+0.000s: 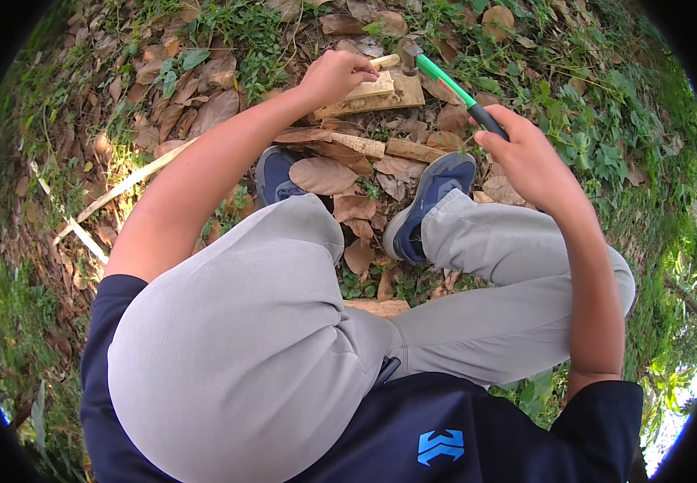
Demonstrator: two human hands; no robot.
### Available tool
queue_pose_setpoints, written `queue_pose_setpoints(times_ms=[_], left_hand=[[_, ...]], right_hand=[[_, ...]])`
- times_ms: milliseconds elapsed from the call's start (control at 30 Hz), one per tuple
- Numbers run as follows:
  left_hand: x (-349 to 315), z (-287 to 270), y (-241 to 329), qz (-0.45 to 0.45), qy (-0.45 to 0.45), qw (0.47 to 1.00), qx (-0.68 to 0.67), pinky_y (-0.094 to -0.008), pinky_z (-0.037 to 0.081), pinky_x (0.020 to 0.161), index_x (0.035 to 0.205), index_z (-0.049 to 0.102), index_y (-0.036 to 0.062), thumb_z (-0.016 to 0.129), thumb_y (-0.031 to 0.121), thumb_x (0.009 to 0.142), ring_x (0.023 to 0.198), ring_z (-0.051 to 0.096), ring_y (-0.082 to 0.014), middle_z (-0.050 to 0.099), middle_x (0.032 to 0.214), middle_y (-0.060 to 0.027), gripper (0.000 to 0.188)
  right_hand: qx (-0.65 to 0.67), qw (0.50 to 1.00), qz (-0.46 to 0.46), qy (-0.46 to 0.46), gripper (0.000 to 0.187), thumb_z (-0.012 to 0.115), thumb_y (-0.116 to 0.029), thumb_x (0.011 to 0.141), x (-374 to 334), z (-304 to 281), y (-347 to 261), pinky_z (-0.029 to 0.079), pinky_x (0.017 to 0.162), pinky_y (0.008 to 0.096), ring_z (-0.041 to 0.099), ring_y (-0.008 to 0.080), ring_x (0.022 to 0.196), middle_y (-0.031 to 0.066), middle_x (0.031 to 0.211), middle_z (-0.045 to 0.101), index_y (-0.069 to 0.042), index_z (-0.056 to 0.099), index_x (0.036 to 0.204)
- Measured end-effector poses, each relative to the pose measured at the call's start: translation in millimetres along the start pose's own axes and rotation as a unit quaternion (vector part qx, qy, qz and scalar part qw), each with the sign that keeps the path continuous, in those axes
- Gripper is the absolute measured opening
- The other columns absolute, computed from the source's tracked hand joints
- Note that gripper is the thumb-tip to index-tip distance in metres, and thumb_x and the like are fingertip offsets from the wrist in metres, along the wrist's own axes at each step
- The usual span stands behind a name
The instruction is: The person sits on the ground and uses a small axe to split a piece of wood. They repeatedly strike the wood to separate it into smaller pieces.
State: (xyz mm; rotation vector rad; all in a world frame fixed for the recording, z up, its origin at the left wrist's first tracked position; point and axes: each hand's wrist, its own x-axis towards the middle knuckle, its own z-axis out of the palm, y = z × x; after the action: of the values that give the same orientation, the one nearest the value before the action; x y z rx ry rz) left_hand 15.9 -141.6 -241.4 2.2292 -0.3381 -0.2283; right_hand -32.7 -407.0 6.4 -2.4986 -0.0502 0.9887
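Note:
My right hand (pixel 527 154) is wrapped round the black grip of a hammer (pixel 450 85) with a green handle. The hammer's metal head is over the far right end of some pale wood. My left hand (pixel 337 79) rests at the left of that wood, its fingertips pinched together at the upper piece; anything between them is too small to make out. Under the fingers, a short wood piece (pixel 377 87) lies on top of a wider wooden board (pixel 409 96). A narrow wood strip (pixel 386 61) sticks out just beyond, close to the hammer head.
Between the board and my blue shoes (pixel 438 193) lie more wood pieces (pixel 414 150) among large dry leaves (pixel 323 175). Long thin wood strips (pixel 134 180) cross on the ground at left. Green plants (pixel 578 133) grow at right; another piece of wood (pixel 377 307) shows by my legs.

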Motion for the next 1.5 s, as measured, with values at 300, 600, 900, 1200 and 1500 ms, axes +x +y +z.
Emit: queue_pose_setpoints(times_ms=[300,600,900,1200,1500], left_hand=[[-5,4,-3,-0.013,0.022,1.000,0.014,-0.0381,0.057,0.072,0.104,0.081,0.0155,0.073,0.028,0.091,0.081,0.075,-0.0270,0.077,0.089,-0.0120,0.019],[-12,10,-7,0.020,0.044,0.999,0.016,-0.0432,0.057,0.074,0.103,0.080,0.0196,0.071,0.033,0.092,0.080,0.073,-0.0303,0.077,0.087,-0.0081,0.020],[-9,8,-5,0.020,0.050,0.998,0.026,-0.0432,0.057,0.075,0.101,0.081,0.0199,0.072,0.032,0.091,0.080,0.073,-0.0313,0.077,0.086,-0.0086,0.018],[-11,7,-1,0.012,0.045,0.998,0.037,-0.0422,0.058,0.073,0.101,0.081,0.0196,0.074,0.034,0.089,0.078,0.073,-0.0304,0.077,0.083,-0.0086,0.019],[-10,11,-3,0.015,0.071,0.997,0.030,-0.0397,0.058,0.068,0.102,0.083,0.0200,0.077,0.035,0.087,0.074,0.074,-0.0279,0.076,0.081,-0.0122,0.022]], right_hand=[[-0.010,1.000,0.002,-0.003,0.027,0.057,-0.021,0.101,13,2,-1,0.041,0.069,0.0329,0.047,0.0159,0.074,0.0041,0.082,0.051,-0.003,0.060,0.121],[-0.011,1.000,0.020,-0.006,0.030,0.057,-0.023,0.101,26,9,-7,0.043,0.070,0.0360,0.050,0.0187,0.074,0.0074,0.083,0.054,-0.002,0.061,0.121],[-0.002,1.000,0.006,-0.012,0.031,0.055,-0.024,0.101,28,11,2,0.044,0.070,0.0359,0.052,0.0174,0.074,0.0072,0.082,0.055,-0.003,0.061,0.124],[0.004,1.000,0.011,-0.009,0.030,0.055,-0.023,0.101,27,14,3,0.044,0.068,0.0349,0.053,0.0164,0.072,0.0064,0.080,0.057,-0.002,0.062,0.122],[0.032,0.999,0.024,-0.032,0.029,0.057,-0.021,0.101,27,20,11,0.040,0.061,0.0325,0.048,0.0123,0.067,0.0028,0.078,0.052,-0.003,0.062,0.123]])
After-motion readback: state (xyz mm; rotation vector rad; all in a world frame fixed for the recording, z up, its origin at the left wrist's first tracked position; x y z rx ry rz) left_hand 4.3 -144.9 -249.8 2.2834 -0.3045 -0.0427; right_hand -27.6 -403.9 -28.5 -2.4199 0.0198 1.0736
